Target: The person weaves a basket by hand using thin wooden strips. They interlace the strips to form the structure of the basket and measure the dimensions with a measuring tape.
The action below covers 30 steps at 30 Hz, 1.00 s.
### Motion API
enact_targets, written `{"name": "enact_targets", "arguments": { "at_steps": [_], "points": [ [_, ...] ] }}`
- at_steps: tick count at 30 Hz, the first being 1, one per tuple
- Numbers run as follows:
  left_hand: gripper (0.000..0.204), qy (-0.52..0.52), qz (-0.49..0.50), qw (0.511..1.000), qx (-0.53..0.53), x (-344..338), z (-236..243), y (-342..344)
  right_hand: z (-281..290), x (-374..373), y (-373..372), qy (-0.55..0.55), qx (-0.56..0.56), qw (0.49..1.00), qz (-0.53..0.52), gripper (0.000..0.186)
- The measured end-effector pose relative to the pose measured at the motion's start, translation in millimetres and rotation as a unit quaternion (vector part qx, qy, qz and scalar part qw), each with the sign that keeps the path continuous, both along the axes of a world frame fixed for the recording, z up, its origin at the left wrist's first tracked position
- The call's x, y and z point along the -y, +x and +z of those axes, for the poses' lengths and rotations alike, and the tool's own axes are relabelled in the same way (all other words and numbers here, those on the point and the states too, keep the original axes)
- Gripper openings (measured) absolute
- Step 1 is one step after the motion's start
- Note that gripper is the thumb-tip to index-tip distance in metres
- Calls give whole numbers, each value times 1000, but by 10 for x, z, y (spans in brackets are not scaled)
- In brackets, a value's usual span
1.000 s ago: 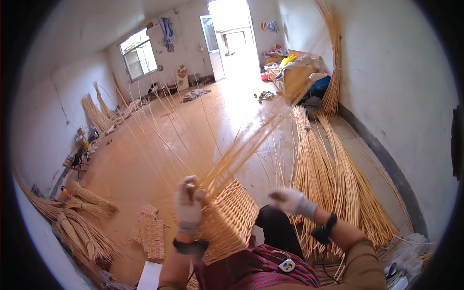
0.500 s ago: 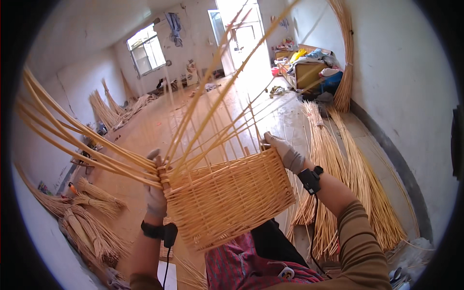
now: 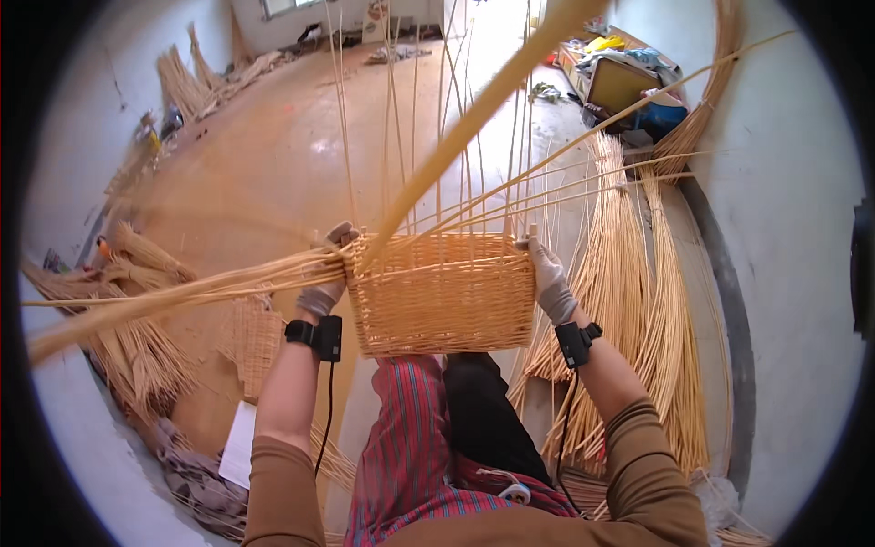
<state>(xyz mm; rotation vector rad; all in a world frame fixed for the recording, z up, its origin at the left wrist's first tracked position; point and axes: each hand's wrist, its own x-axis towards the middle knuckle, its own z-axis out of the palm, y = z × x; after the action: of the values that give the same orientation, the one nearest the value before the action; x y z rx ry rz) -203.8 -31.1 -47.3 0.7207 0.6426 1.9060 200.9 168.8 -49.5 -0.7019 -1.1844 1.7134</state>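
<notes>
A rectangular wicker basket (image 3: pixel 442 305) hangs in front of my knees, held at its two upper corners. My left hand (image 3: pixel 333 260), in a pale glove, is closed around its left corner, where a bunch of long wicker rods (image 3: pixel 246 281) sticks out to the left. My right hand (image 3: pixel 545 273), gloved too, grips the upper right corner. Upright stakes (image 3: pixel 465 137) rise from the far rim, and several loose rods slant up to the right. One thick rod (image 3: pixel 483 114) crosses close in front of the view, blurred. Some fingers are hidden behind the basket.
Long bundles of wicker rods (image 3: pixel 615 273) lie on the floor at the right, beside the wall. More bundles (image 3: pixel 141 351) and a woven panel (image 3: pixel 253 342) lie at the left. A white sheet (image 3: pixel 239 444) is near my left forearm. A cluttered cabinet (image 3: pixel 620 82) stands at the far right.
The basket has come down and levelled out, its front facing me squarely. Both hands moved with it, still gripping its corners. The rods at the left swung lower, and my view has tilted down.
</notes>
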Motion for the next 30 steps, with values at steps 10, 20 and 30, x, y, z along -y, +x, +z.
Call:
{"name": "enact_targets", "arguments": {
  "at_steps": [10,20,30],
  "points": [
    [49,-43,88,995,10,-86,-251,77,-498,-74,-149,85,110,990,-30,69],
    [53,-87,164,982,37,-105,-389,152,-474,-99,-183,149,235,958,-71,61],
    [55,4,226,974,12,259,473,347,642,387,211,56,11,998,-36,72]
  ]
}}
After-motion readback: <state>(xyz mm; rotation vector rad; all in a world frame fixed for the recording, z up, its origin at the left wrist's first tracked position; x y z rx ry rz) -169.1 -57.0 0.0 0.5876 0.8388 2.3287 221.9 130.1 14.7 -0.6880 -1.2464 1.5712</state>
